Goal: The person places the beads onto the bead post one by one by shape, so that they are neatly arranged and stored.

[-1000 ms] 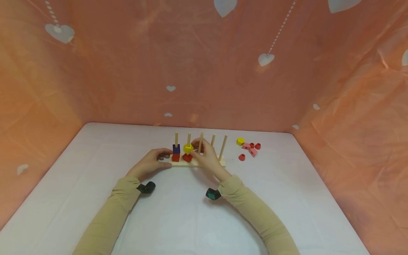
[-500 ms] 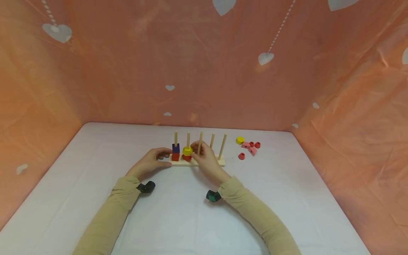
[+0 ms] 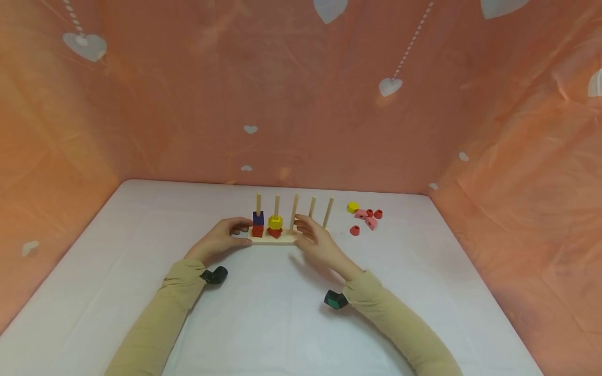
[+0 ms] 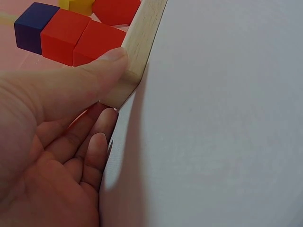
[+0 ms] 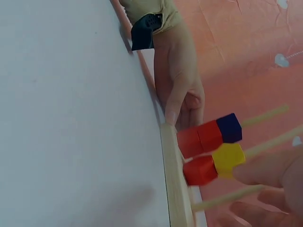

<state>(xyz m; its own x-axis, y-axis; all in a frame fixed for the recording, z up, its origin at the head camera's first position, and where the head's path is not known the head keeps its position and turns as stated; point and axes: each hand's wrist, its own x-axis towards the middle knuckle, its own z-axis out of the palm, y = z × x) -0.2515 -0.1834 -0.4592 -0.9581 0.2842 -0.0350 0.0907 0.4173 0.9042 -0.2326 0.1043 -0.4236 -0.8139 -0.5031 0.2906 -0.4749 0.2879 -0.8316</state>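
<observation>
A wooden peg stacker [image 3: 273, 242] with several upright pegs stands on the table. Its leftmost peg carries two red cubes [image 4: 65, 37] with a dark blue cube [image 3: 258, 218] on top. On the second peg a yellow faceted bead [image 3: 275, 223] sits over a red faceted block [image 5: 200, 170]. My left hand [image 3: 218, 239] holds the base's left end, thumb on the front face and fingers around behind the end. Beside the third peg is my right hand [image 3: 320, 244], fingers loosely bent and holding nothing. It hides part of the base's right side.
To the right of the stacker lie loose pieces: a yellow bead [image 3: 353, 207], pink blocks [image 3: 371, 223] and small red cones [image 3: 355, 230]. A white cloth [image 3: 263, 313] covers the table, and an orange curtain [image 3: 301, 104] with hearts hangs behind.
The yellow bead has come down the second peg onto the red block. My right hand has let go of it and moved right. The left hand stays on the base.
</observation>
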